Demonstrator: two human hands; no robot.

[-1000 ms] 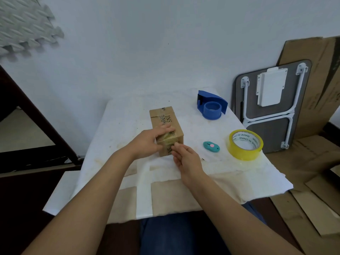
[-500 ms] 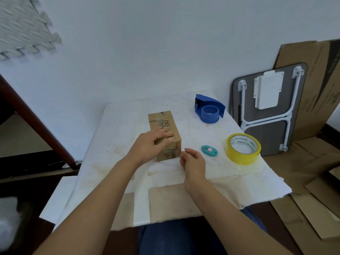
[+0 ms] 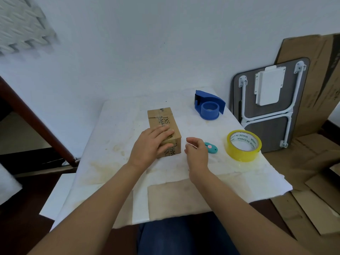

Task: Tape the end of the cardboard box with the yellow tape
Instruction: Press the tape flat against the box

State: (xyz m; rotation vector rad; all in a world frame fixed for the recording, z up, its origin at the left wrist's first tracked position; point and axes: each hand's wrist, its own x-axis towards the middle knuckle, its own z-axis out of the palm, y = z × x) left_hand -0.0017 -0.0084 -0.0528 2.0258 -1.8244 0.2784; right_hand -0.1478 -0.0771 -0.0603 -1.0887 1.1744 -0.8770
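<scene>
A small brown cardboard box (image 3: 166, 120) with black lettering lies on the white-covered table (image 3: 114, 150). My left hand (image 3: 150, 146) rests flat on its near end, fingers over the top and thumb on the front face, where a strip of yellowish tape shows. My right hand (image 3: 196, 153) hovers just right of the box, apart from it, fingers loosely curled and holding nothing. The roll of yellow tape (image 3: 243, 145) lies flat on the table further right.
A small teal cutter (image 3: 211, 147) lies between my right hand and the tape roll. A blue tape dispenser (image 3: 208, 107) stands at the table's back right. A folded tray table (image 3: 266, 105) and cardboard sheets (image 3: 320, 89) lean against the wall on the right.
My right hand has let go of the box's near end and drawn back to the right. My left hand stays on the box. The view has tilted up a little.
</scene>
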